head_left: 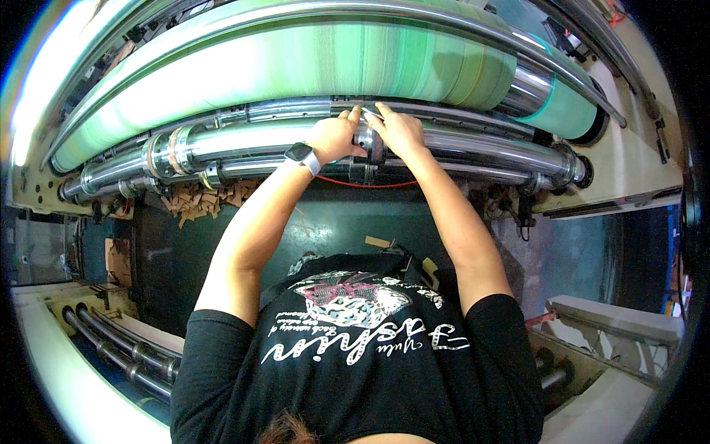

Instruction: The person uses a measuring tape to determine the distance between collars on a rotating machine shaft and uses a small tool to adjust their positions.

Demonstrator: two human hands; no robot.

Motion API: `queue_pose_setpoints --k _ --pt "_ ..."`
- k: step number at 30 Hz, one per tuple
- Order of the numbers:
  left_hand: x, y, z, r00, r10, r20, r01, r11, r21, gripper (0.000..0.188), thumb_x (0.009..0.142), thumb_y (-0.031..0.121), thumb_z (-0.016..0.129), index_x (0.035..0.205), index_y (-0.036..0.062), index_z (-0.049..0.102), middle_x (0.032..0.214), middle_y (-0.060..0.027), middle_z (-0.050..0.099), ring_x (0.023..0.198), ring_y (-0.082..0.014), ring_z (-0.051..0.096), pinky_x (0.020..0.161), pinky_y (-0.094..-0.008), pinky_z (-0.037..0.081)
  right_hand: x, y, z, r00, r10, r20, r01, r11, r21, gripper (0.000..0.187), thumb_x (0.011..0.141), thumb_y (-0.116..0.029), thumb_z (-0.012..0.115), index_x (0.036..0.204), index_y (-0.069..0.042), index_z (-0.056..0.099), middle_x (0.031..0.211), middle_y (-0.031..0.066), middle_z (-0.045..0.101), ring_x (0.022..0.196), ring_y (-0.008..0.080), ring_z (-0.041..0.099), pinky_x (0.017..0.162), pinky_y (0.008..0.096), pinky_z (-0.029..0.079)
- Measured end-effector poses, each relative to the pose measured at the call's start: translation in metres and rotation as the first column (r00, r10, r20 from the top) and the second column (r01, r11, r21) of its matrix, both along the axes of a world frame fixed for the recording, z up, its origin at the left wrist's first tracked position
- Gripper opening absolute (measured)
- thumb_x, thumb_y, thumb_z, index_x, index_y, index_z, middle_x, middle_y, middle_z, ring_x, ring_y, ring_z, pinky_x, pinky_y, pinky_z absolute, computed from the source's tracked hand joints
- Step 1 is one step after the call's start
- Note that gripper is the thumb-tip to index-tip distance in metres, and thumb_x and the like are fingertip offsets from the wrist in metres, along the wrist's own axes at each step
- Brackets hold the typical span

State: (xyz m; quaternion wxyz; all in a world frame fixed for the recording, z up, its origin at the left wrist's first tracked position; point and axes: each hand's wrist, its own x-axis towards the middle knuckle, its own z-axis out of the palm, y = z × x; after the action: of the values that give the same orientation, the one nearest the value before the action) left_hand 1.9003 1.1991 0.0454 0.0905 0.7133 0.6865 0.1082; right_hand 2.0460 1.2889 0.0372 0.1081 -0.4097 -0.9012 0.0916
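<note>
In front of me a polished metal shaft (244, 140) runs across the machine, and both my hands are at a ring-shaped metal collar (375, 153) near its middle. My left hand (334, 139), with a watch (299, 152) on its wrist, curls round the collar's left side, fingers over the top and thumb lower down. On the collar's right side, my right hand (401, 133) is closed, its fingertips pinching at the top. A small pale bit shows by those fingertips, too little to name. The fingers partly hide the collar.
Beyond the shaft lies a wide green roller (296, 63) with a metal bar (436, 26) across it. More collars (180, 148) sit on the shaft at left. Cardboard scraps (198, 201) lie below. Machine side frames (629, 159) bound the right; more rollers (122, 348) are at lower left.
</note>
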Motion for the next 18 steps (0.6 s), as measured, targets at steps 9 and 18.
queue_pose_setpoints --k 9,18 --pt "-0.012 -0.019 -0.01 0.975 0.04 0.218 -0.064 0.992 0.107 0.092 0.063 0.035 0.075 0.134 0.0076 0.025 0.106 -0.0222 0.054 0.089 -0.0336 0.059 0.073 -0.0396 0.049 0.027 0.003 0.001 0.933 0.105 -0.344 -0.187 0.959 -0.214 0.032 0.091 -0.037 0.04 0.112 -0.013 0.046 0.091 0.0174 0.061 0.084 0.0392 0.058 0.069 0.044 0.046" --pt "-0.025 -0.141 -0.07 0.895 0.174 0.411 -0.212 0.976 0.047 0.077 0.07 0.031 0.071 0.133 0.0106 0.031 0.072 -0.0109 0.054 0.063 -0.0254 0.056 0.059 -0.0342 0.046 0.047 -0.009 0.014 0.811 0.577 -0.102 -0.574 0.817 0.059 0.015 0.085 -0.024 0.05 0.082 -0.009 0.051 0.075 0.0108 0.058 0.067 0.0322 0.058 0.056 0.0443 0.045"
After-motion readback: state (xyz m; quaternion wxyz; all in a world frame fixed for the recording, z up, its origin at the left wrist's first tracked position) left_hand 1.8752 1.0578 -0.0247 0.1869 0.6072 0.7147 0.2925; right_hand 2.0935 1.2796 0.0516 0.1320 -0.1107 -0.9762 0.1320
